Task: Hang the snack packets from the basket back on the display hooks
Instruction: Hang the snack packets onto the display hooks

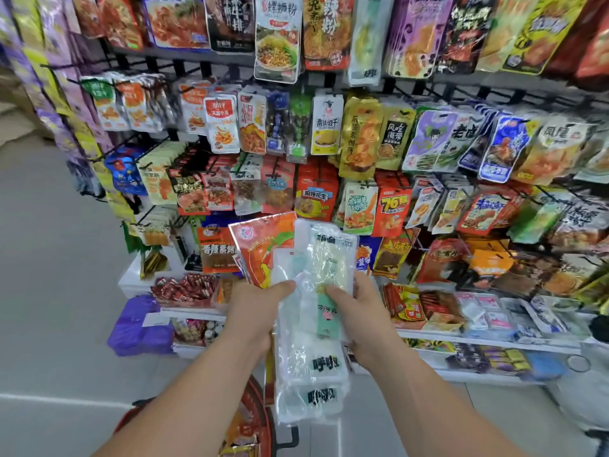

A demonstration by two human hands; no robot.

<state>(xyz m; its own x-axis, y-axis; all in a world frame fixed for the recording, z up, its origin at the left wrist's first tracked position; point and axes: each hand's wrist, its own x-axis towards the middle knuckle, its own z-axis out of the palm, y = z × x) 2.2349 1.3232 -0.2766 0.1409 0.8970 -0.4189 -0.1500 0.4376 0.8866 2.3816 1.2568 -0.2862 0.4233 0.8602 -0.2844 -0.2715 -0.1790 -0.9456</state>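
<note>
Both hands hold a fanned bundle of snack packets at chest height in front of the display rack (184,57). My left hand (260,305) grips the left side, where an orange packet (260,245) sticks up. My right hand (359,308) grips the right side over several white and clear packets (313,354) with black lettering that hang down between my forearms. A red basket (257,420) sits on the floor below, partly hidden by my left arm, with packets inside.
Rows of black hooks carry many hanging packets across the whole rack. White shelves (487,341) below hold boxed snacks. A purple bag (138,324) lies at the rack's lower left. Grey floor stretches to the left.
</note>
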